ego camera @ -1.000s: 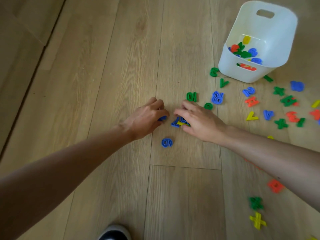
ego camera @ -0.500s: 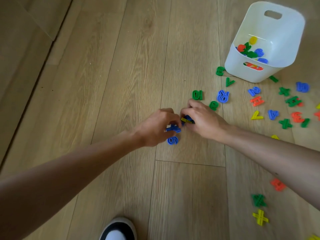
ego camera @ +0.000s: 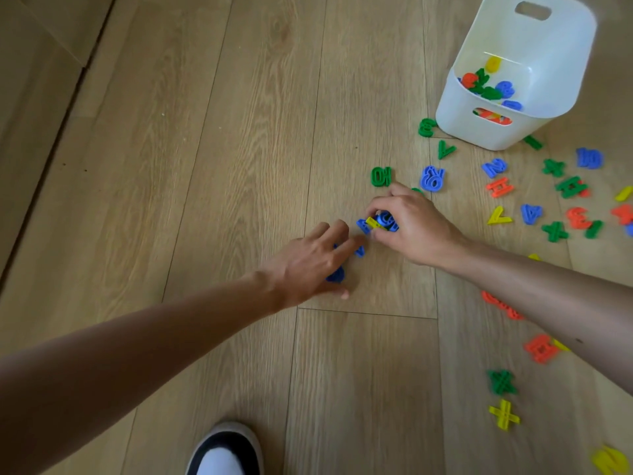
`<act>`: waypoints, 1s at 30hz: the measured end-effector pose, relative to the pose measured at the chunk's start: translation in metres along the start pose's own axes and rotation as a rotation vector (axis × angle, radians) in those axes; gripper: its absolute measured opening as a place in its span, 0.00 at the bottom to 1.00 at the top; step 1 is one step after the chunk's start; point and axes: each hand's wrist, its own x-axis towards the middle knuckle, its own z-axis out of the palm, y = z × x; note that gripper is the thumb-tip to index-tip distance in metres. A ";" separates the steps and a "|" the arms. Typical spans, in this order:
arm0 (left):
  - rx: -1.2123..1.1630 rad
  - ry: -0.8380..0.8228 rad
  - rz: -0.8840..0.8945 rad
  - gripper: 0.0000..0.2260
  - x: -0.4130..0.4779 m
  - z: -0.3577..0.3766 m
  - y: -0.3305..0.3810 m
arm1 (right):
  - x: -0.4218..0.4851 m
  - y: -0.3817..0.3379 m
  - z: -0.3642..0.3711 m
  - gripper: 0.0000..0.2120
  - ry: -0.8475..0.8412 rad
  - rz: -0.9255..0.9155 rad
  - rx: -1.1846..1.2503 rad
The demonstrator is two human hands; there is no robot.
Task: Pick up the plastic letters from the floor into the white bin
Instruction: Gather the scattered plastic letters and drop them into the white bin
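Observation:
The white bin (ego camera: 479,126) stands tilted at the upper right of the wooden floor, with several coloured plastic letters inside. My right hand (ego camera: 414,228) is shut on a small bunch of blue and yellow letters (ego camera: 376,223) just above the floor. My left hand (ego camera: 308,265) lies over a blue piece (ego camera: 335,275) with fingers curled around it; another blue piece (ego camera: 359,250) shows by its fingertips. A green "10" (ego camera: 381,176) and a blue piece (ego camera: 432,178) lie just beyond my right hand. Many more letters are scattered to the right.
Loose pieces lie right of my right arm: a red H (ego camera: 500,187), a yellow V (ego camera: 499,216), a green cross (ego camera: 501,382), a yellow cross (ego camera: 503,413). My shoe (ego camera: 224,450) is at the bottom edge. Bare floorboards stretch to the left.
My left hand has moved back and down onto the blue piece that lay nearer me. My right hand has gathered the blue and yellow letters and lifted them slightly.

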 end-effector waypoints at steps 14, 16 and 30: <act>-0.257 0.128 -0.102 0.13 0.019 -0.009 0.015 | -0.019 0.018 -0.008 0.08 0.140 0.188 0.276; -0.453 0.165 -0.204 0.11 0.024 -0.020 0.012 | -0.020 0.018 -0.009 0.08 0.150 0.277 0.448; -0.388 0.187 -0.151 0.11 0.059 -0.032 0.008 | -0.018 0.051 -0.038 0.09 0.284 0.415 0.721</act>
